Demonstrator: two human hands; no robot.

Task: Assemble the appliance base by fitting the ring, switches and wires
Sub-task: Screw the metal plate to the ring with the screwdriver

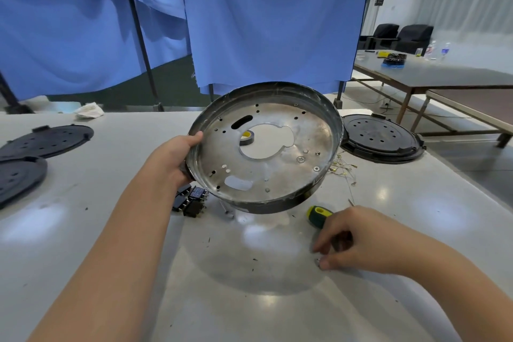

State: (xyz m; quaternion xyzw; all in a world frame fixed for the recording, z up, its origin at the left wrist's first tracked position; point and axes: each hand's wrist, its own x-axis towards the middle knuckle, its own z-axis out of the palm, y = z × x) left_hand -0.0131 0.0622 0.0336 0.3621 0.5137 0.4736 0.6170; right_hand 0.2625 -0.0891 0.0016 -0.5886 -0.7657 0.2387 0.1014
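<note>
Three black discs (381,137), one screwdriver (319,215)

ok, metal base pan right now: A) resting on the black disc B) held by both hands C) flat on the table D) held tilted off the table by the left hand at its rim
D: the left hand grips the rim of the metal base pan, which is tilted above the table; the right hand is down at the tabletop, apart from it.

screwdriver (319,215): shaft behind right hand (361,239) | tape roll (247,138): partly hidden

Two bare forearms, no sleeves, gloves, rings or watch; left hand (177,154), right hand (358,239).
</note>
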